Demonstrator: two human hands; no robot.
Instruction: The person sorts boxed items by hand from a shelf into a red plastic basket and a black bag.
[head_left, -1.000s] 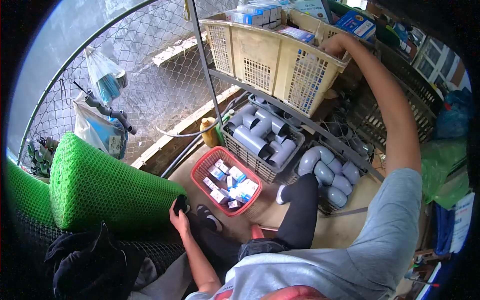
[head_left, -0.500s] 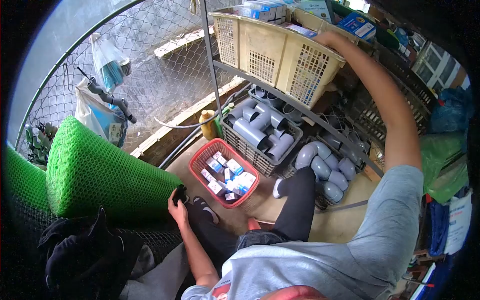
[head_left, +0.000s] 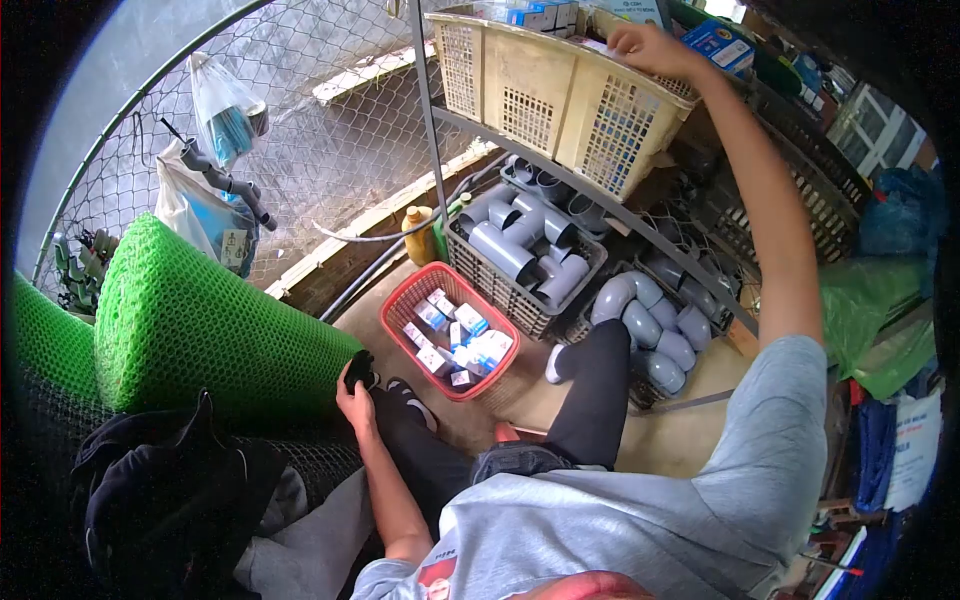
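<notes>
My right hand is raised over the rim of the cream plastic basket on the shelf, its fingers bent; whether anything is between them is too small to tell. Blue and white boxes stand in that basket. Low on the left, my left hand is closed round a small black object, beside the green mesh roll. A red basket on the floor in front of me holds several small white and blue boxes.
Grey pipe fittings fill a dark crate under the shelf, with grey elbows to its right. Plastic bags hang on the wire fence. A yellow bottle stands behind the red basket. Dark clothing lies at lower left.
My right hand has come up and leftward out of the cream basket, so its fingers now show above the rim. My left hand stays by the green roll with the black object.
</notes>
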